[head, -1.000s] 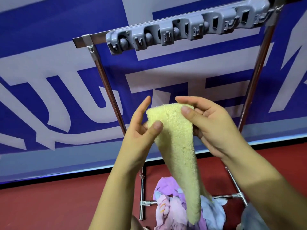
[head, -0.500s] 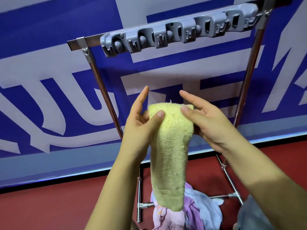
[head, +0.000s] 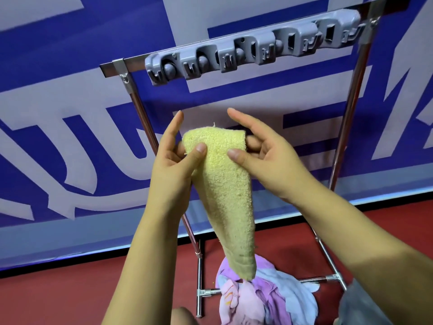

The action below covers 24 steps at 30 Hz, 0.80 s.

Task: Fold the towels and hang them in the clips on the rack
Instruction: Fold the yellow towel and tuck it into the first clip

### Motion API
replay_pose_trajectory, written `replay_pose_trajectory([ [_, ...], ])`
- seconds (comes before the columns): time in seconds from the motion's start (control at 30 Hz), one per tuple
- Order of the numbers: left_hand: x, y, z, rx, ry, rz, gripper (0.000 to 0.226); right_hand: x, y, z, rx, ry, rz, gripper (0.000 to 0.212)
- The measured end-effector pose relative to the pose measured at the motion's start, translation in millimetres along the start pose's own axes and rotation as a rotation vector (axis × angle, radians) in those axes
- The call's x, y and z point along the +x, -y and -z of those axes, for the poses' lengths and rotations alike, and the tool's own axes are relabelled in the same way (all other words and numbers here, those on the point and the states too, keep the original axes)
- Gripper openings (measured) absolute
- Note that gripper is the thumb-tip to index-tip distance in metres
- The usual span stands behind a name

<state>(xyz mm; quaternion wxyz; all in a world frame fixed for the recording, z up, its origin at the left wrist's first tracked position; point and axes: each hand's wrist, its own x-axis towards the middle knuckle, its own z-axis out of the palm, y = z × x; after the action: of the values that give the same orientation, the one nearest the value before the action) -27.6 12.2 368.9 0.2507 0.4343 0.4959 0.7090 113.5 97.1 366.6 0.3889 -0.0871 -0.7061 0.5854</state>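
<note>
Yellow towel [head: 225,184] held up in front of the rack [head: 349,127], below the grey clip strip [head: 253,49], not touching it. Folded narrow, top edge wide, tapering to a point that hangs down over the pile of towels [head: 264,299].

Left hand [head: 173,160]: thumb on the front of the towel's top left corner, fingers behind, pinching it; index finger sticks up straight. Right hand [head: 264,158]: thumb presses the front near the top right edge, at least one finger behind the fold, index finger extended above. So both hands grip the towel at the top.

Clip strip runs along the rack's top bar, all slots bare. Rack is chrome tube, legs angled, lower crossbar near the floor [head: 70,289].

Floor is dark red. Pile on it is lilac, pink and pale blue cloth, lying at the rack's base. Behind the rack: large blue banner [head: 70,113] with big pale grey lettering, light strip along its bottom edge, black gap where it meets the floor.
</note>
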Motion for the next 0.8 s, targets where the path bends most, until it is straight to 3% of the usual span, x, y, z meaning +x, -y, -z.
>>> replay_pose_trajectory([
  [0.17,-3.5,-1.4,4.0,0.047,0.055,0.12,0.068,8.4,-2.6,-1.7,0.159,-0.152,-0.074,0.04],
  [0.33,-5.5,4.4,7.6,-0.02,0.087,0.178,0.076,12.4,-5.9,0.5,0.346,-0.164,-0.216,0.038],
  [0.57,0.3,4.0,-1.7,-0.144,0.037,0.153,0.07,10.2,-8.1,8.4,0.212,-0.119,-0.308,0.047],
  [0.8,0.9,5.6,-1.3,-0.151,-0.015,0.14,0.07,5.8,-7.4,11.1,0.153,-0.097,-0.18,0.033],
])
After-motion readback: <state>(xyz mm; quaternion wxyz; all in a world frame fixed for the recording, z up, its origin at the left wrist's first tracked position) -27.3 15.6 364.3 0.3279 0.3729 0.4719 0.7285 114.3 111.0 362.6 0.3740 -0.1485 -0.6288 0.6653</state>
